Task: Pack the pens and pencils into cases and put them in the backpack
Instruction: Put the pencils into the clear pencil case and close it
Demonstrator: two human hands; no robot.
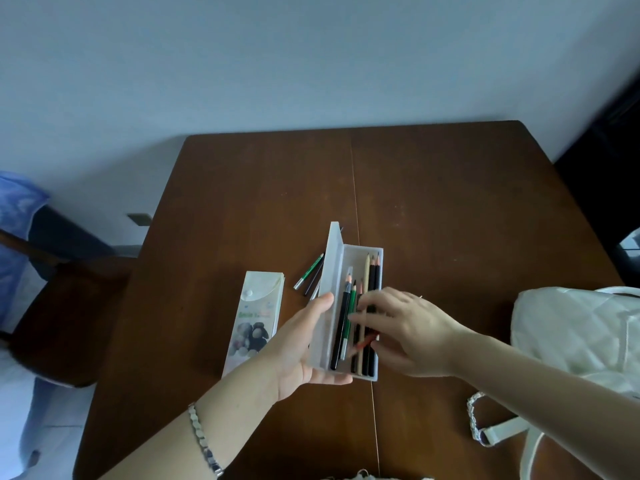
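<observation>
On the brown table [450, 209], near the middle seam: clear plastic case [331, 268], lid swung up to the left, tray facing the camera.

Left hand [301, 344] grips the case at its near left corner. The thumb lies along the outside of the lid and the fingers curl under the near end. How far the case is lifted off the table cannot be told.

Pencils [372, 275] lie lengthwise in the tray, points away: several black, one bare wood, one green. Their middle lengths are hidden.

Right hand [412, 327] reaches in from the right over the tray. Its fingers stretch across the pencils, slightly spread and touching them. A red pencil [363, 342] lies slanted under the hand, between thumb and fingers. It is possibly pinched, but the hand covers the contact, so I cannot tell.

White pouch [254, 306], flap fastened by a snap, printed picture on the front, lies flat left of the case. Its near end is hidden by the left forearm.

Green pen [309, 271] and dark pen [313, 282] lie loose on the table behind the lid. Their near ends are covered by it, and a third pale one beside them is hard to make out.

White quilted backpack [571, 327] sits at the right edge, cut off by the frame. Its opening is not visible. A chain strap [472, 414] trails from it on the table.

Bracelet [204, 441] on the left wrist. Dark chair [62, 306] left of the table, partly cut off.
</observation>
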